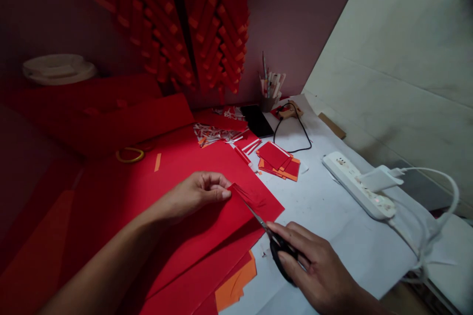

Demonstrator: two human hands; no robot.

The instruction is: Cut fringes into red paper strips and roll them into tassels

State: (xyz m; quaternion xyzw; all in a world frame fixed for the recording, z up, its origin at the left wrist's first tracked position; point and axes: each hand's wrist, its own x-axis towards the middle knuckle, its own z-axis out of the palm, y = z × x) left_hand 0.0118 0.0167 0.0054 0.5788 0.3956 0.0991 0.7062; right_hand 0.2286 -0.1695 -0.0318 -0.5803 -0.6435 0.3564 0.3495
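My left hand (203, 189) pinches the upper corner of a red paper sheet (199, 236), lifting it a little off the larger red paper beneath. Thin cut strips fan out at that corner. In my right hand (314, 261) is a pair of black-handled scissors (279, 251), fingers through the loops, blades pointing up and left. The blade tips lie at the edge of the held sheet, close to my left fingertips. Under the red sheets, orange paper pieces (236, 283) stick out at the front.
A pile of red and orange cards (277, 160), a glue stick (244, 157), paper scraps (218, 133) and a black phone (257, 120) lie further back. A pen cup (268, 103) stands behind. On the right sits a white power strip (358, 184) with cables. Red paper decorations (218, 34) hang above.
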